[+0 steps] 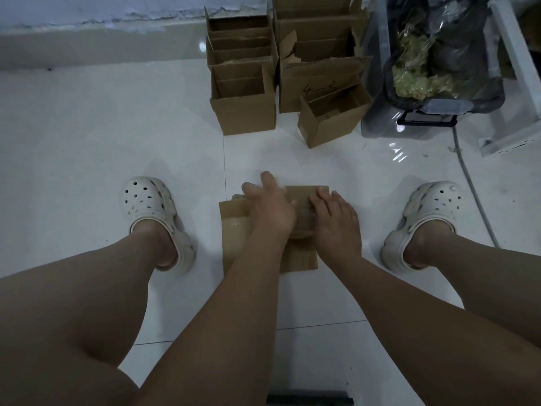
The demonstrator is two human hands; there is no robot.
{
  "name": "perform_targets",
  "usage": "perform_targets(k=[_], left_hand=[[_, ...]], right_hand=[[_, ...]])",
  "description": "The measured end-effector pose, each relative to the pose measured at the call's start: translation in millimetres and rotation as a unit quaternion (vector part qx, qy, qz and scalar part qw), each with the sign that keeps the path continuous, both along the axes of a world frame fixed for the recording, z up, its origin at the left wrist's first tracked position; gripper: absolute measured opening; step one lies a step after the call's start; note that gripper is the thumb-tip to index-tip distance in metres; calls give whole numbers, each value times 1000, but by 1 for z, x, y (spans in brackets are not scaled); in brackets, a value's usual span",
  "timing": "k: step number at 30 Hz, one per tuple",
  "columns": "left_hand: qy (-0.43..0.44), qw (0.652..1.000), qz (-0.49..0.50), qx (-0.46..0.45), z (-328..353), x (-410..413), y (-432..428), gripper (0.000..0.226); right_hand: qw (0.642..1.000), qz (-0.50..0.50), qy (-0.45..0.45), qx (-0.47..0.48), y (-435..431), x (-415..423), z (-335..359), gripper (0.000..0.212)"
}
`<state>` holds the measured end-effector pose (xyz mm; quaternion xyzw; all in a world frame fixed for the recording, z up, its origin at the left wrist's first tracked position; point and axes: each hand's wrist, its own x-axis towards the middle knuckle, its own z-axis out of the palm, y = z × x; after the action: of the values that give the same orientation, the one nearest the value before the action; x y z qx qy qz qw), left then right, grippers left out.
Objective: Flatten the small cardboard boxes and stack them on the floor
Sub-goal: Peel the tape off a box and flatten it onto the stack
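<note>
On the head view the flat stack lies on the floor between the feet, right hand pressing it palm-down, left hand spread open above, blurred; light, springy cardboard, probably best pinned along its creases.

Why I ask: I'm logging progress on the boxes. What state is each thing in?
flat cardboard: flattened, lying on the floor.
left hand: open, on the flat cardboard, blurred.
right hand: open, pressing the flat cardboard.
small box: not flattened, top open.
row of boxes: not flattened, upright, tops open.
big box: upright, open, flap torn.
bin: open, bag inside.
</note>
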<state>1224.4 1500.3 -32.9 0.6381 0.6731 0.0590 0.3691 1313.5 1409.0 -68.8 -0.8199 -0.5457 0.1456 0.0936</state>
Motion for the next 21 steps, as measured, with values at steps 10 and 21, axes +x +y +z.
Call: perform_targets(k=[10,21], left_hand=[[104,988,-24,-116,2,-30,26,39],[-111,958,74,-252,9,-53,44,7]], right_hand=[[994,57,-44,-88,8,-3,5,58],[996,39,-49,-63,11,-6,8,57]])
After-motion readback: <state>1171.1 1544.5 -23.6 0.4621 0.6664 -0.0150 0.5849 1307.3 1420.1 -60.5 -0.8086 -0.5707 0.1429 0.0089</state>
